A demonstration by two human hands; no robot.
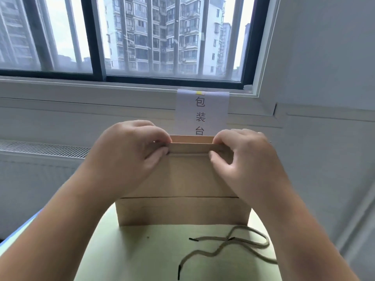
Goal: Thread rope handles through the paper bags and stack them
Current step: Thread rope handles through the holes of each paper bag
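Observation:
A brown paper bag (188,175) stands upright on the pale green table (154,250), folded flat with its bottom flap turned up toward me. My left hand (129,155) pinches the left end of the bag's top rim. My right hand (243,159) pinches the right end of the same rim, thumb in front and fingers curled over the edge. Two beige rope handles (233,246) with black tips lie loose on the table, in front of the bag and to the right. No rope passes through the bag where I can see it.
A white paper sign (203,110) with printed characters hangs from the window sill behind the bag. A radiator grille (44,149) runs along the wall at left. The table's right edge lies close to the ropes.

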